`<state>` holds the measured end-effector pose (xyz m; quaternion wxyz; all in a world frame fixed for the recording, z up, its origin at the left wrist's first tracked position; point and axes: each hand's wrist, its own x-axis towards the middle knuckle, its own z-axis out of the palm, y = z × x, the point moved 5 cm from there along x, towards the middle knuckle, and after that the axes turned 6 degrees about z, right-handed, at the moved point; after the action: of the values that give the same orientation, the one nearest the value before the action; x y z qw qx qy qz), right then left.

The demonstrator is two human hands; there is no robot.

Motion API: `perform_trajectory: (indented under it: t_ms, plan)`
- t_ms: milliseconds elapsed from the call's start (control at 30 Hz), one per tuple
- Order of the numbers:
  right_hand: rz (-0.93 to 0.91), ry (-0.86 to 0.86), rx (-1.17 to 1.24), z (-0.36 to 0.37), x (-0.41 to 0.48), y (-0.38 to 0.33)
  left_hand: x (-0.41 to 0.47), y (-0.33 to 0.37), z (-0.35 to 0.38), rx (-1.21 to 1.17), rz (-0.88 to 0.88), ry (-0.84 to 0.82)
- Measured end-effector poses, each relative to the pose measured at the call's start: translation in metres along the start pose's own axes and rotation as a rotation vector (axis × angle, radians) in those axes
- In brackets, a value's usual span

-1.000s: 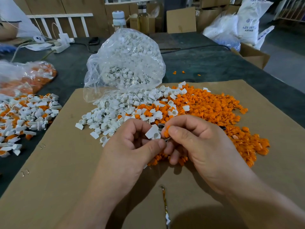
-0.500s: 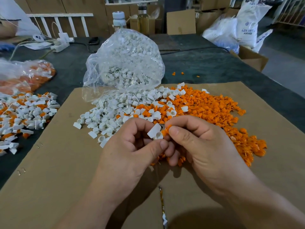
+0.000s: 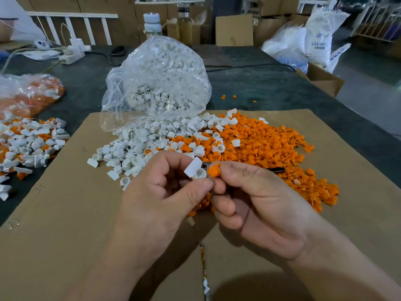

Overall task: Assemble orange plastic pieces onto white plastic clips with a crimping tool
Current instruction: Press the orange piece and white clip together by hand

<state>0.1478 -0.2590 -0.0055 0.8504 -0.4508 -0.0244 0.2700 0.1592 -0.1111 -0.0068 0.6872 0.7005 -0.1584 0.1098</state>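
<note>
White plastic clips, some with orange already fitted, are lying in a heap (image 3: pixel 26 146) at the far left of the dark surface (image 3: pixel 271 88), in front of a bag of orange parts (image 3: pixel 32 94). Moving right, a clear bag of white clips (image 3: pixel 160 79) is spilling a loose pile of clips (image 3: pixel 138 146) onto the cardboard sheet (image 3: pixel 65 213) in front of me. My left hand (image 3: pixel 160 205) is hovering above the cardboard, its thumb and fingers (image 3: pixel 173 164) pinched together on one white clip (image 3: pixel 195 168), flat tab tilted upward. Just beside it, touching or nearly so, an orange plastic piece (image 3: pixel 213 170) is sitting at the fingertips of my right hand (image 3: pixel 262 205), which is closed on it. A thin metal tool (image 3: pixel 275 169) with a dark end is poking out behind that hand; I cannot tell how I am holding it. Farther right, the pile of orange pieces (image 3: pixel 271 144) is spreading across the cardboard.
</note>
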Motion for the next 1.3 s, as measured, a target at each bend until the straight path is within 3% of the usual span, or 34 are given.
perform_trajectory:
  t_ms: [167, 300, 367, 467, 567, 833, 1067, 1300]
  plan:
    - [0.046, -0.068, 0.063, 0.001, 0.001, 0.003, -0.001, 0.002, 0.002, 0.024, 0.043, -0.009]
    - [-0.077, 0.082, -0.081, 0.000, -0.002, 0.000, -0.001, 0.002, 0.003, 0.041, 0.040, -0.004]
    - [-0.239, 0.254, -0.308, -0.002, -0.006, -0.005, -0.001, 0.003, 0.005, 0.065, 0.041, -0.002]
    - [-0.614, 0.523, -0.961, 0.004, -0.020, -0.017, 0.000, 0.004, 0.008, 0.071, 0.054, -0.007]
    - [-0.809, 0.600, -1.348, 0.016, -0.026, -0.020, -0.002, 0.008, 0.009, 0.108, 0.103, -0.038]
    - [-0.870, 0.502, -1.471, 0.023, -0.027, -0.020, -0.002, 0.011, 0.008, 0.264, 0.183, -0.027]
    - [-0.679, 0.477, -1.193, 0.016, -0.024, -0.019, -0.002, 0.012, 0.006, 0.281, 0.180, -0.029]
    - [-0.773, 0.532, -1.476, 0.022, -0.024, -0.020, -0.004, 0.007, 0.004, 0.304, 0.093, -0.020]
